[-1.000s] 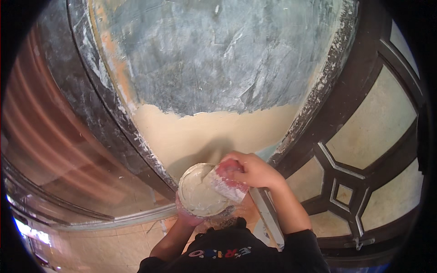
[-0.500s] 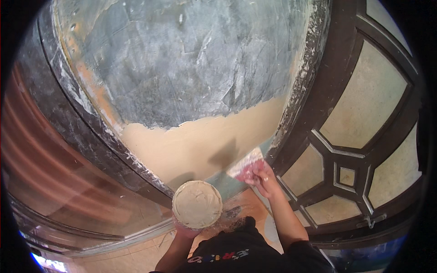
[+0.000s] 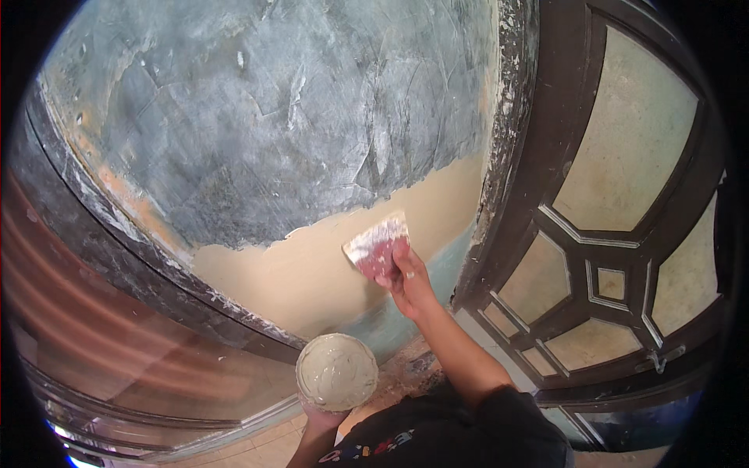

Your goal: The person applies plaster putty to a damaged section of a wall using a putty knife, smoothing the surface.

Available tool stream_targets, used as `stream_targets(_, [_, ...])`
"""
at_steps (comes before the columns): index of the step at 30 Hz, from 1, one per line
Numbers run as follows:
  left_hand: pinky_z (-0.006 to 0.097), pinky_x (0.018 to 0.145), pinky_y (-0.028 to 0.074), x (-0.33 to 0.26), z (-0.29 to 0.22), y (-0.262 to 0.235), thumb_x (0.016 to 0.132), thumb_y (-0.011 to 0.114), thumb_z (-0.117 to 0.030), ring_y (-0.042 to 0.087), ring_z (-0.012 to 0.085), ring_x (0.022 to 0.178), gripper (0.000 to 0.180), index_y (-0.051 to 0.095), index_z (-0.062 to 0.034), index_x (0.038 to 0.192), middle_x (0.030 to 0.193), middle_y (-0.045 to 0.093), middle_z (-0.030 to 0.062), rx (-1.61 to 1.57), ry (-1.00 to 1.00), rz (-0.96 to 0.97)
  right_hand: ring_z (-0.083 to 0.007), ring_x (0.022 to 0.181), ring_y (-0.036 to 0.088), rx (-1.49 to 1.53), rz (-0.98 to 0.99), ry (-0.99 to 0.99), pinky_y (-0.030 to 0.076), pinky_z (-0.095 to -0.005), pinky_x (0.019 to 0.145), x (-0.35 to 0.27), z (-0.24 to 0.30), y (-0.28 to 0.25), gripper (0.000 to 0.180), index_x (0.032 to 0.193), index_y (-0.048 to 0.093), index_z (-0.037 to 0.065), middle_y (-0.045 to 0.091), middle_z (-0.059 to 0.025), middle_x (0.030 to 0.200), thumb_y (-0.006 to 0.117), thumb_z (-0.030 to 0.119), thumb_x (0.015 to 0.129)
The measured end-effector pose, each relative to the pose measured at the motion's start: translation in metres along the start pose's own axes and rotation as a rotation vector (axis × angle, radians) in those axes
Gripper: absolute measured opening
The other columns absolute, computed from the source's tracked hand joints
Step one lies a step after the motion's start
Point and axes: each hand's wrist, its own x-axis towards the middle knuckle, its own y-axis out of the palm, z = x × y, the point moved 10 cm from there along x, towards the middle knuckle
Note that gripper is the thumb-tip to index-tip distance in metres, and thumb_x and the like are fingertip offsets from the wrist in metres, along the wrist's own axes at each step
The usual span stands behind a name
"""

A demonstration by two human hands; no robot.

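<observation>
My right hand (image 3: 409,285) grips a wide putty scraper (image 3: 379,248), red with a whitish, smeared blade. The blade lies over the band of smooth cream putty (image 3: 292,273) on the wall; I cannot tell whether its edge touches. Low in front of me, my left hand (image 3: 321,416) supports a round tub of pale putty (image 3: 337,373) from below, its fingers mostly hidden under it. Above the cream band the wall (image 3: 273,117) is rough and grey-blue. A greenish strip of wall (image 3: 390,327) shows below the band.
Dark, paint-flecked frames (image 3: 511,101) border the wall on both sides. To the right stands a dark panelled door (image 3: 566,140) with pale panels and a handle (image 3: 662,359). A glossy reddish-brown surface (image 3: 117,327) is at the left, with floor tiles (image 3: 250,452) below.
My right hand has moved up and left with the scraper, from the band's lower right edge onto its middle. The view has shifted; the left hand still holds the tub.
</observation>
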Motion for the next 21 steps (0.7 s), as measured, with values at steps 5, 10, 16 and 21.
stream_targets(5, [0.058,0.108,0.032,-0.003,0.02,-0.019,0.088,0.036,-0.063,0.041,0.0323,0.133,0.072,0.038,-0.0177,0.144,0.146,0.042,0.0093,-0.767,-0.104,-0.262,-0.0151,0.097,0.065,-0.037,0.004,-0.014,0.06,-0.0286,0.069,-0.004,0.014,0.012,0.028,0.127,0.05,0.009,0.061,-0.004,0.116,0.048,0.02,0.101])
stream_targets(10, [0.056,0.109,0.033,0.0,0.025,-0.03,0.089,0.035,-0.063,0.041,0.0316,0.133,0.071,0.037,-0.0179,0.144,0.146,0.042,0.0092,-0.785,-0.106,-0.28,-0.0161,0.097,0.065,-0.028,0.101,-0.022,0.061,-0.029,0.07,0.012,0.002,0.027,0.032,0.129,0.048,0.009,0.061,-0.0043,0.116,0.05,0.024,0.1])
stream_targets(16, [0.05,0.11,0.033,-0.008,0.005,-0.042,0.094,0.036,-0.054,0.042,0.0289,0.132,0.061,0.038,-0.0166,0.143,0.144,0.044,0.0088,0.446,-0.035,-0.255,-0.0158,0.094,0.065,-0.072,0.072,0.029,0.061,-0.0311,0.072,-0.013,0.004,0.031,0.034,0.13,0.047,0.008,0.061,-0.0048,0.113,0.05,0.025,0.1])
stream_targets(21, [0.043,0.11,0.034,-0.001,-0.002,-0.01,0.086,0.057,-0.051,0.045,0.0253,0.13,0.064,0.042,-0.0188,0.139,0.14,0.049,0.0059,0.995,-0.048,-0.205,-0.0155,0.094,0.065,-0.034,0.051,0.041,0.061,-0.0314,0.072,-0.008,-0.015,0.021,0.034,0.13,0.049,0.009,0.061,-0.0037,0.115,0.051,0.025,0.1])
